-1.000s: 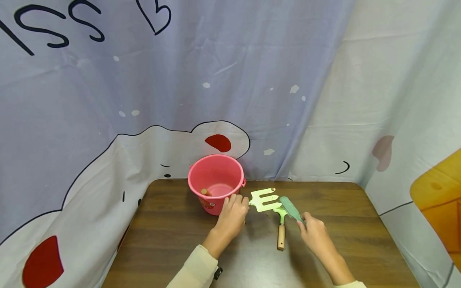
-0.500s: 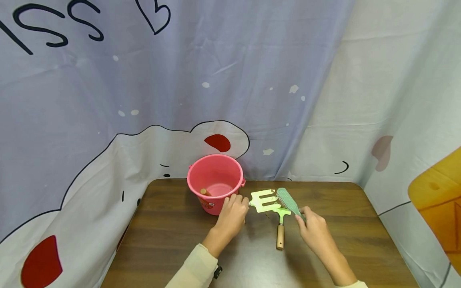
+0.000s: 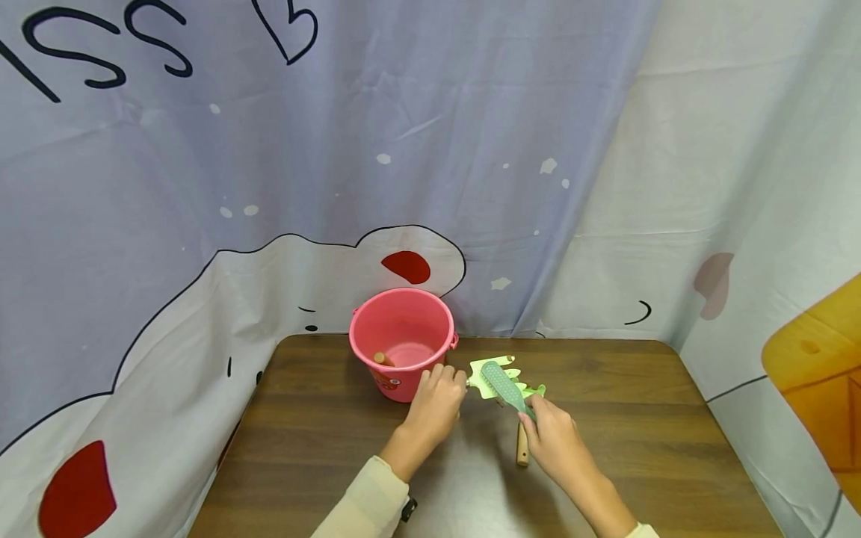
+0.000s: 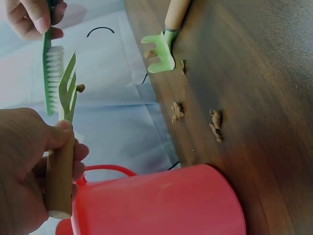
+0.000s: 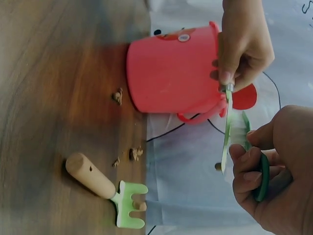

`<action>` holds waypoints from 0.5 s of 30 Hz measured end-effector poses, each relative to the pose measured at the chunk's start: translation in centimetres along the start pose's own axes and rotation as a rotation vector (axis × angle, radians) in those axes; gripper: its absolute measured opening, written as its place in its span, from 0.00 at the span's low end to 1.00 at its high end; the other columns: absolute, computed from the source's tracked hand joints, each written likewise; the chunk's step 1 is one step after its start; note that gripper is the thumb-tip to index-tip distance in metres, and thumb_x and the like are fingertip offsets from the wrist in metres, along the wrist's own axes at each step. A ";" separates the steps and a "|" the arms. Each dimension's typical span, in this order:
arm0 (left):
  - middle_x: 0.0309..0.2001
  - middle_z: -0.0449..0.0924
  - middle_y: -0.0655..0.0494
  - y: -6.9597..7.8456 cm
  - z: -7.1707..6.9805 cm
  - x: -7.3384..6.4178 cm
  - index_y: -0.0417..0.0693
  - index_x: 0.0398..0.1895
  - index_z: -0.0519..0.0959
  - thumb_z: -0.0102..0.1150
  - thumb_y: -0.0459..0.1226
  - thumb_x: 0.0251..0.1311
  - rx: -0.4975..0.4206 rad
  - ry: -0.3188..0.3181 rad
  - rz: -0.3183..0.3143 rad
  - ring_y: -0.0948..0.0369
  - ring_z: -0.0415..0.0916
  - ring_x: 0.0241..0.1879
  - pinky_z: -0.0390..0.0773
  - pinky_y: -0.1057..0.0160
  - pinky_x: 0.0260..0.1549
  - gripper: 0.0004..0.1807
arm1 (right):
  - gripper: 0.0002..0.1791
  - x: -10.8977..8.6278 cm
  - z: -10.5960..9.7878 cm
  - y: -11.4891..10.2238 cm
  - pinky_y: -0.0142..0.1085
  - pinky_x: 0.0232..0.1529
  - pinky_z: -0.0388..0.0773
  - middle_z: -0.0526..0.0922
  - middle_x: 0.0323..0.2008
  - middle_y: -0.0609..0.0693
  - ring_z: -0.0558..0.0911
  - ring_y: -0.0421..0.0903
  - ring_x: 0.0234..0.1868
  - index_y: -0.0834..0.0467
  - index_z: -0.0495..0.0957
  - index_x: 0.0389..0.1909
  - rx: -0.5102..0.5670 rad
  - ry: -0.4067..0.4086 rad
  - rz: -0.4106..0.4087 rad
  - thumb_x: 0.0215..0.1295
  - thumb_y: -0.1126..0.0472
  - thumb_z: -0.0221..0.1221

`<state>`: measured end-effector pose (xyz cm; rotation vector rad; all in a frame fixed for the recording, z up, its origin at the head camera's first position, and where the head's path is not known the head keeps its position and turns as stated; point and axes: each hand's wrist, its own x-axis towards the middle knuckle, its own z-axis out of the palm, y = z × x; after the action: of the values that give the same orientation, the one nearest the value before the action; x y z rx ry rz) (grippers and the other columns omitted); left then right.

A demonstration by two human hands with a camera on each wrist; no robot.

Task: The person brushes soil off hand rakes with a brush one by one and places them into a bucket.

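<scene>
My left hand (image 3: pixel 433 407) grips the wooden handle of a small garden fork (image 4: pixel 59 176) beside the bucket. Its pale green tines are raised above the table, and a small brown clump (image 4: pixel 80 88) clings to them. In my right hand (image 3: pixel 561 444) is a green brush (image 3: pixel 499 381) with white bristles. The bristles lie right against the fork's tines in the left wrist view. Below, a small green hand rake (image 5: pixel 93 177) with a wooden handle lies on the table; a brown clump shows between its prongs.
A pink bucket (image 5: pixel 171 73) stands at the back of the wooden table (image 3: pixel 323 448), a wooden handle end (image 3: pixel 381 359) showing inside it. Several brown crumbs (image 4: pixel 177 111) are scattered between bucket and rake. A printed curtain (image 3: pixel 471 149) hangs behind the table.
My right hand has moved left with the brush, first rising beside the tines, then coming across the fork head. The left hand and fork have stayed nearly still.
</scene>
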<state>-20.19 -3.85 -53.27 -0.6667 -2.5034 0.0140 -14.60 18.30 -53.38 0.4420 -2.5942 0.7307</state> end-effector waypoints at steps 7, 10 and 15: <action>0.31 0.78 0.55 -0.1 0.1 -0.1 0.48 0.34 0.80 0.74 0.35 0.50 0.006 -0.009 0.023 0.55 0.74 0.34 0.69 0.60 0.32 0.11 | 0.10 0.0 0.0 1.5 0.40 0.25 0.80 0.85 0.29 0.56 0.85 0.49 0.28 0.64 0.76 0.36 -0.036 0.052 0.002 0.60 0.72 0.69; 0.31 0.78 0.55 -0.1 0.1 -0.1 0.48 0.33 0.80 0.75 0.35 0.46 0.014 0.000 0.028 0.55 0.74 0.34 0.68 0.60 0.32 0.13 | 0.09 -0.1 -0.2 2.0 0.39 0.24 0.80 0.85 0.29 0.58 0.85 0.50 0.28 0.65 0.76 0.36 -0.029 0.042 0.024 0.61 0.72 0.68; 0.31 0.77 0.56 0.0 0.1 -0.2 0.49 0.33 0.80 0.75 0.34 0.45 0.011 0.000 0.023 0.55 0.73 0.34 0.68 0.60 0.33 0.13 | 0.08 -0.4 -0.7 3.1 0.36 0.23 0.80 0.84 0.27 0.56 0.85 0.48 0.27 0.67 0.77 0.36 -0.027 0.004 0.074 0.62 0.72 0.67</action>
<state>-20.12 -3.90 -53.48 -0.6915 -2.4938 0.0368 -15.33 21.29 -54.37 0.3376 -2.6251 0.7189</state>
